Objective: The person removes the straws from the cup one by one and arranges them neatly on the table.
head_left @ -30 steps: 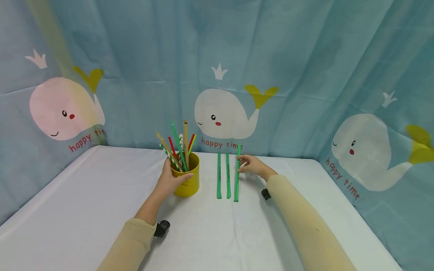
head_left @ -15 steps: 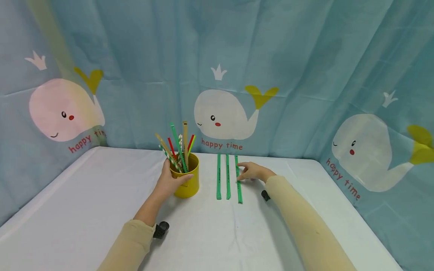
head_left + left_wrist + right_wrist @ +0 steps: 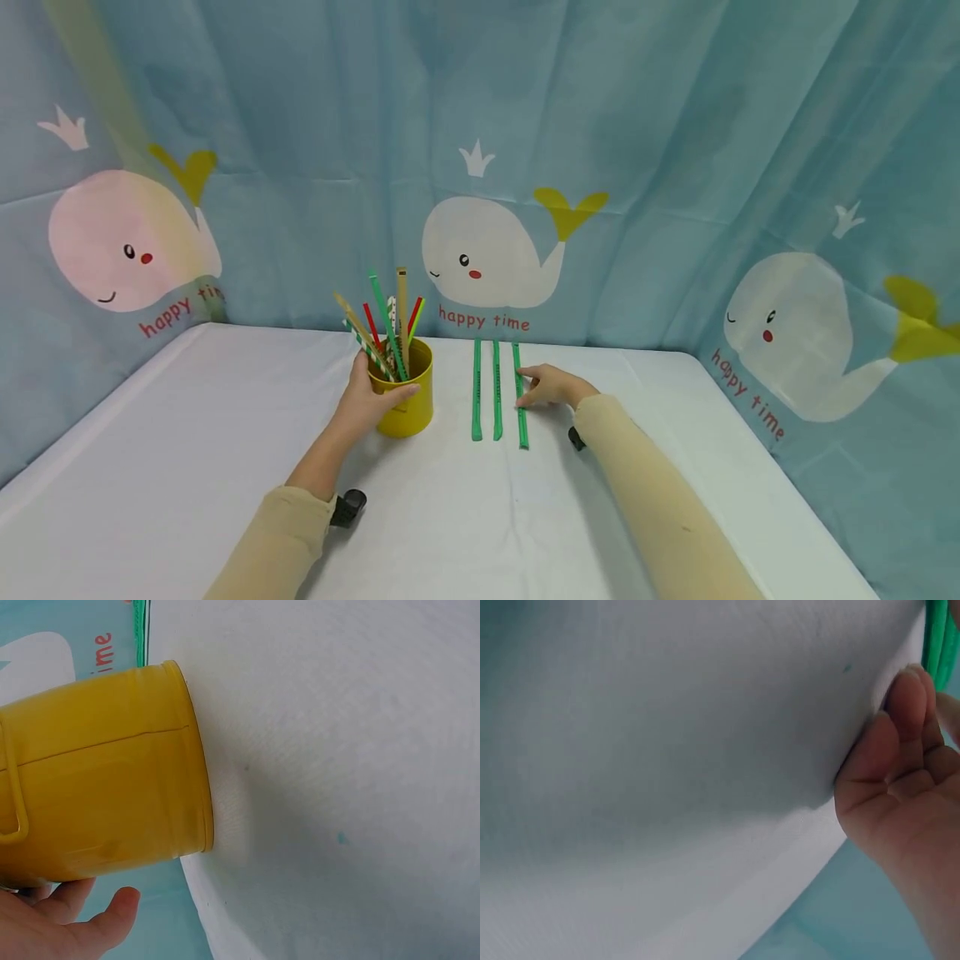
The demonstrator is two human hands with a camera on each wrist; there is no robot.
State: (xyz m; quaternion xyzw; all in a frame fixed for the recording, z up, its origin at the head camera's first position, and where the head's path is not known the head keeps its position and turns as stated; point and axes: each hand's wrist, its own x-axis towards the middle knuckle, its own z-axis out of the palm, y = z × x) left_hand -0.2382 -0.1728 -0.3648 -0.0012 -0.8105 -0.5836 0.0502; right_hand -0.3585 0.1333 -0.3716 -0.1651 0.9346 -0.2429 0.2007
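Three slim green sticks (image 3: 497,392) with dark print lie side by side on a white cloth-covered table (image 3: 435,517) just below the frame's centre, where I watch remotely as the bare right hand (image 3: 553,387) touches the rightmost one, forefinger and thumb spaced along it; whether they pinch it I cannot tell. Left of centre, the bare left hand (image 3: 366,407) grips a round, yellow, metal-looking bucket (image 3: 416,410) of assorted coloured sticks (image 3: 402,321), before a blue whale-print curtain (image 3: 660,125).
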